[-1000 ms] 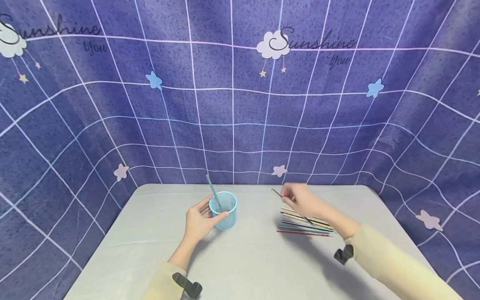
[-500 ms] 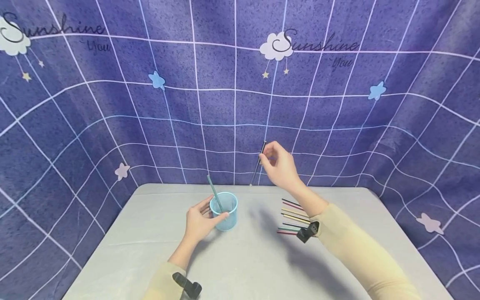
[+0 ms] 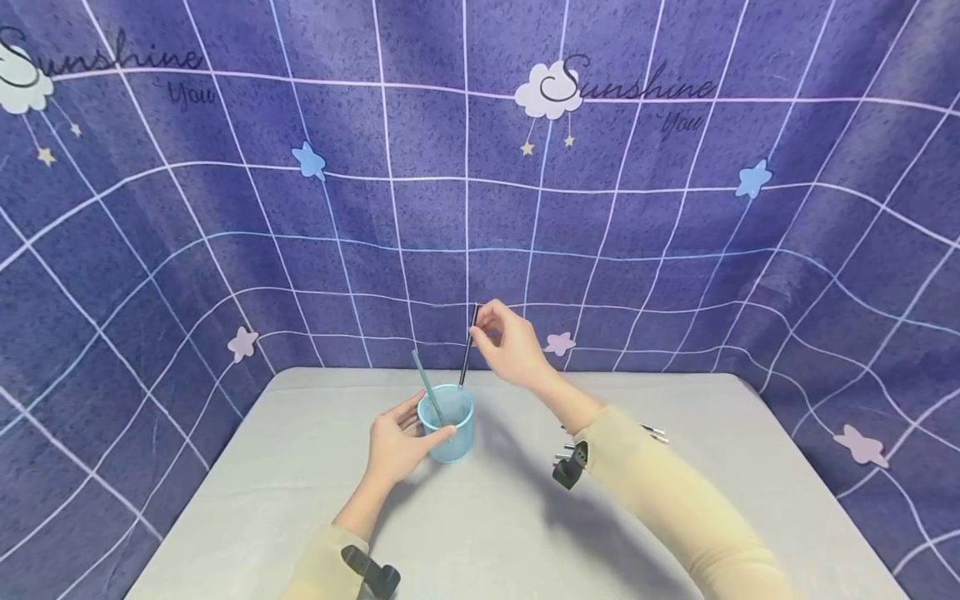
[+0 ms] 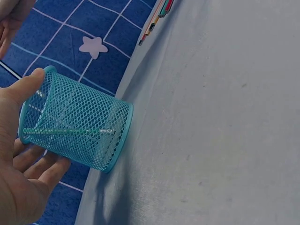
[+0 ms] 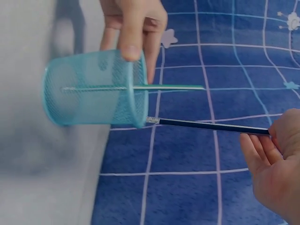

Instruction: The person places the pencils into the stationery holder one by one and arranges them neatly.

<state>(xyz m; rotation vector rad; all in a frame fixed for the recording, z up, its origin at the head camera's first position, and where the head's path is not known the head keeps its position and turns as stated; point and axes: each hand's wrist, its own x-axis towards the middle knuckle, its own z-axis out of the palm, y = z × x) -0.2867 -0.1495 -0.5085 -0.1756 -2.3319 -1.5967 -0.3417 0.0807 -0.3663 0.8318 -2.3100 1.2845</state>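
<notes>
A light-blue mesh pencil cup (image 3: 454, 442) stands upright on the table. My left hand (image 3: 399, 446) holds it from the left, thumb near the rim and fingers behind. One green pencil (image 3: 423, 377) leans inside it, also visible through the mesh in the left wrist view. Above the cup's right side, my right hand (image 3: 513, 346) pinches a dark pencil (image 5: 213, 125) by its upper end. That pencil points down, and its silver eraser end is at the cup's rim in the right wrist view; whether it touches cannot be told.
Several more pencils (image 3: 654, 431) lie on the table to the right, mostly hidden under my right forearm. The pale tabletop (image 3: 480, 533) ends at the back against a blue-purple gridded curtain (image 3: 420, 208), which also rises on both sides.
My right hand has lifted the dark pencil from the pile, swung it left and turned it steeply downward over the cup. The left hand and the cup have stayed put.
</notes>
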